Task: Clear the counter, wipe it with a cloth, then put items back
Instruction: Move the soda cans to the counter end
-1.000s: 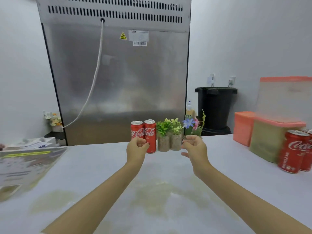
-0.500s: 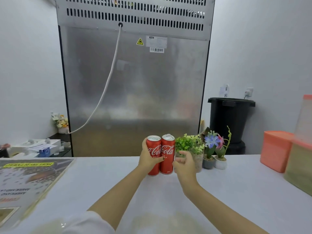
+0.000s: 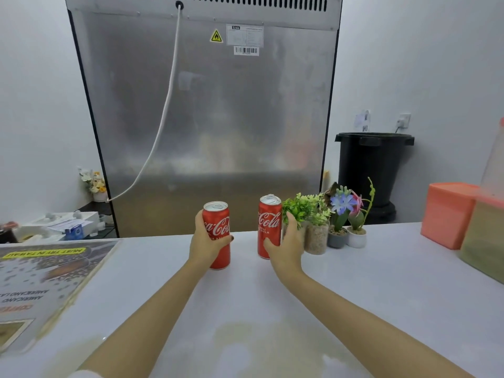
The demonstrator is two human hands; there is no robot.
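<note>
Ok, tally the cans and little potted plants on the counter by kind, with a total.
Red cola cans: 2, the left can gripped by the left hand and the right can beside the right hand.
Small potted plants: 4, the hand-covered green plant, pebble-pot green plant, blue-flowered plant and pink-budded plant.
Total: 6.
</note>
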